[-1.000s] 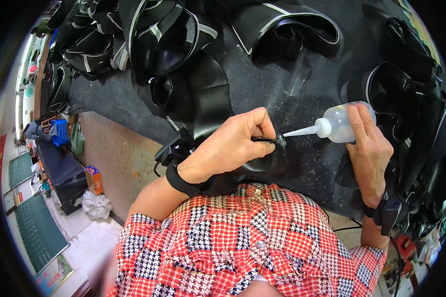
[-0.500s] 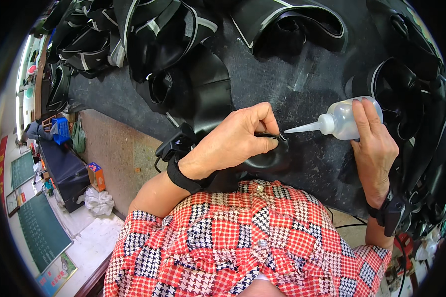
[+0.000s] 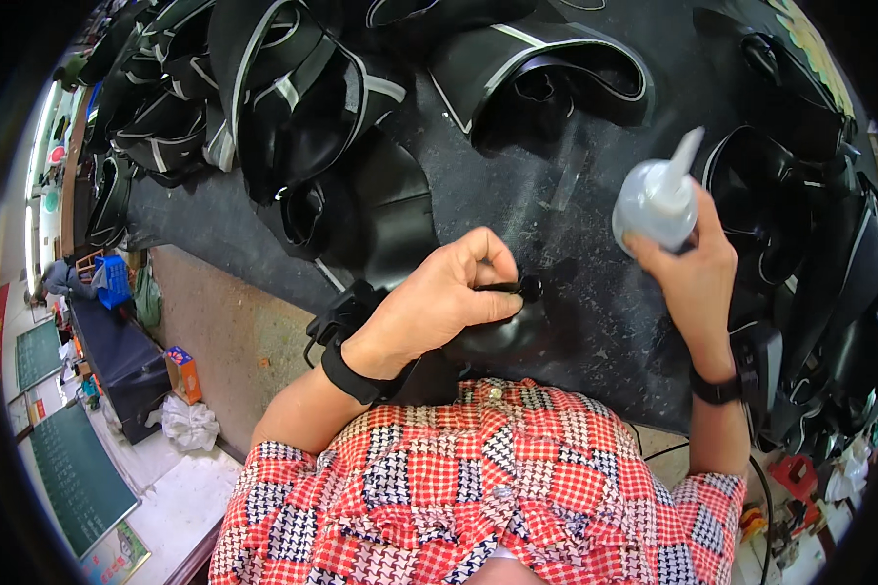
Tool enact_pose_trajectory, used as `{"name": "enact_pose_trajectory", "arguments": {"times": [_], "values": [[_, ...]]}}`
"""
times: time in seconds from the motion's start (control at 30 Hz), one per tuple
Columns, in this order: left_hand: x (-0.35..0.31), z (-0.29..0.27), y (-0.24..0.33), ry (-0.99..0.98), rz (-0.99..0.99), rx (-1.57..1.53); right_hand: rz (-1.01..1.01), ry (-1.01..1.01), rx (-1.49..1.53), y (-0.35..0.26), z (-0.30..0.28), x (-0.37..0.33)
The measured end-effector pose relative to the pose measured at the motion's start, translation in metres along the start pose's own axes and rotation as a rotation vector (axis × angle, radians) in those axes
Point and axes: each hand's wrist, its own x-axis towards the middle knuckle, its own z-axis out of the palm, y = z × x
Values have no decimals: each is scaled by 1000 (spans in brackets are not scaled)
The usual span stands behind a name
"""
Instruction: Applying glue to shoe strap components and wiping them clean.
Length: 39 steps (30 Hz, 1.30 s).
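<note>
My left hand (image 3: 429, 297) is closed in a pinch, thumb against fingers, on the edge of a glossy black leather-like piece (image 3: 505, 335) close to my body. Part of that piece is hidden behind the hand. Off to the right, my right hand (image 3: 700, 278) grips a translucent squeeze bottle (image 3: 642, 216) with clear liquid in it. Its white tapered nozzle (image 3: 686, 156) points up and away from the black piece. A wide gap of dark tabletop lies between bottle and piece.
The dark work table (image 3: 595, 341) carries black pieces with pale trim: a pile (image 3: 176, 107) at far left, a curved one (image 3: 556, 73) at the back, more (image 3: 780, 205) along the right. Left of the table are a bench (image 3: 117, 336) and a blue basket (image 3: 114, 283).
My right hand has lifted the bottle away from the black piece and turned its nozzle from pointing left to pointing up. The left hand keeps its pinch. The whole view has shifted slightly.
</note>
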Motion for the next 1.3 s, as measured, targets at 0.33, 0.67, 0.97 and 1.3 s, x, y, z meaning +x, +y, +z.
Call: {"name": "enact_pose_trajectory", "arguments": {"times": [0.33, 0.67, 0.97, 1.3], "values": [[-6, 3, 1, 73, -30, -29, 269, 64, 176, 26, 16, -16], [-2, 16, -19, -44, 43, 151, 88, -384, 738, -18, 45, -61], [-6, 20, -25, 64, 117, 477, 103, -152, 540, -14, 71, -80], [-1, 17, -29, 2, 83, 166, 689, 14, 919, -17, 61, -56]]}}
